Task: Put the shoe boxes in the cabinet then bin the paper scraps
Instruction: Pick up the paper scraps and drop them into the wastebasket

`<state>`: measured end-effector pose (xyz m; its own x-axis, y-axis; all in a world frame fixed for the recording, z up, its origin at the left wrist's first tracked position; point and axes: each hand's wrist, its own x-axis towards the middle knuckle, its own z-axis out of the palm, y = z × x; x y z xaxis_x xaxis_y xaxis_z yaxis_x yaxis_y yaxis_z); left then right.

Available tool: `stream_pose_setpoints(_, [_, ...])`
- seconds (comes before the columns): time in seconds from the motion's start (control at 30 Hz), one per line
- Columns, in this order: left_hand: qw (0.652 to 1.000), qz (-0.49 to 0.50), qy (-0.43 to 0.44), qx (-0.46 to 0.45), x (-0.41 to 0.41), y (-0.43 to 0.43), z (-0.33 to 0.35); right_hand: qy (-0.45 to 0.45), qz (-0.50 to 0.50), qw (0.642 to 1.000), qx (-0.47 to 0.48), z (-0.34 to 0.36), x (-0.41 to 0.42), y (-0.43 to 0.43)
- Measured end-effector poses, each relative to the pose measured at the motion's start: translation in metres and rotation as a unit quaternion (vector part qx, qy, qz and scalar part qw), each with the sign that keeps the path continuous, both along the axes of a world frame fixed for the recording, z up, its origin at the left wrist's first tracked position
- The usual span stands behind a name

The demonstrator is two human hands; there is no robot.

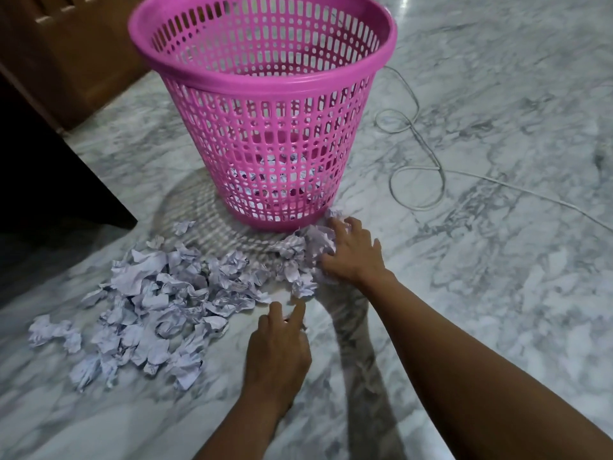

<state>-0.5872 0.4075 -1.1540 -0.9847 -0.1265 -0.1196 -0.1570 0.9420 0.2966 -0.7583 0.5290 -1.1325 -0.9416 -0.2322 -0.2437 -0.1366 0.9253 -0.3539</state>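
Our right hand (351,252) clutches paper scraps (159,300) at the foot of the bin (282,134). Our left hand (282,340), loose and empty, is nearer the main pile, which spreads leftward across the floor (497,293).

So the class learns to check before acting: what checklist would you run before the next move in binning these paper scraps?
1. Basket upright, mouth open: ok.
2. Room in basket: ok, few scraps at its bottom.
3. Right hand has a grip on paper scraps: ok, fingers curl into them.
4. Left hand free: ok, seems to hold nothing.
5. Cable apart from scraps: ok.
6. Floor cleared: not ok, a large pile lies there.
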Motion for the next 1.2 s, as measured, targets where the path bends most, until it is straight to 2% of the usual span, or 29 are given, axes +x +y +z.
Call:
stream_pose_setpoints(0.07, [1.000, -0.006, 0.022, -0.008, 0.001, -0.001, -0.005, -0.023, 0.023, 0.999, -0.034, -0.008, -0.002, 0.002])
stream_pose_setpoints(0.17, [0.999, -0.013, 0.044, -0.020, 0.002, 0.002, -0.011, -0.012, 0.081, 0.997, -0.016, -0.020, 0.000, 0.003])
stream_pose_setpoints(0.3, [0.995, -0.039, 0.069, -0.062, -0.005, 0.002, -0.021, 0.108, 0.103, 0.988, 0.025, -0.039, 0.018, -0.003])
stream_pose_setpoints(0.4, [0.993, -0.044, 0.088, -0.070, -0.012, -0.004, -0.029, 0.158, 0.060, 0.984, -0.059, -0.050, 0.036, -0.005])
stream_pose_setpoints(0.5, [0.994, -0.018, 0.107, -0.013, -0.018, -0.013, -0.023, 0.127, 0.041, 0.984, -0.115, -0.046, 0.041, -0.002])
stream_pose_setpoints(0.57, [0.988, -0.015, 0.155, 0.021, -0.023, -0.015, -0.012, 0.094, 0.001, 0.982, -0.166, -0.038, 0.042, 0.001])
stream_pose_setpoints(0.67, [0.977, -0.035, 0.207, 0.029, -0.042, -0.017, 0.004, 0.074, -0.087, 0.952, -0.284, -0.027, 0.038, 0.007])
stream_pose_setpoints(0.73, [0.983, -0.014, 0.182, 0.007, -0.059, -0.017, 0.012, 0.094, -0.110, 0.939, -0.313, -0.021, 0.028, 0.009])
stream_pose_setpoints(0.8, [0.993, 0.030, 0.110, -0.021, -0.077, -0.015, 0.022, 0.090, -0.121, 0.941, -0.303, -0.011, 0.013, 0.009])
stream_pose_setpoints(0.9, [0.998, 0.063, -0.028, 0.002, -0.094, -0.014, 0.029, 0.074, -0.114, 0.961, -0.241, -0.004, -0.017, 0.010])
stream_pose_setpoints(0.97, [0.994, 0.061, -0.085, 0.029, -0.097, -0.016, 0.025, 0.069, -0.077, 0.975, -0.195, -0.005, -0.034, 0.008])
stream_pose_setpoints(1.07, [0.993, 0.047, -0.096, 0.043, -0.094, -0.020, 0.014, 0.067, -0.034, 0.986, -0.151, -0.014, -0.048, 0.001])
stream_pose_setpoints(1.2, [0.997, 0.024, -0.077, -0.002, -0.091, -0.020, 0.002, 0.080, -0.089, 0.984, -0.130, -0.027, -0.051, -0.003])
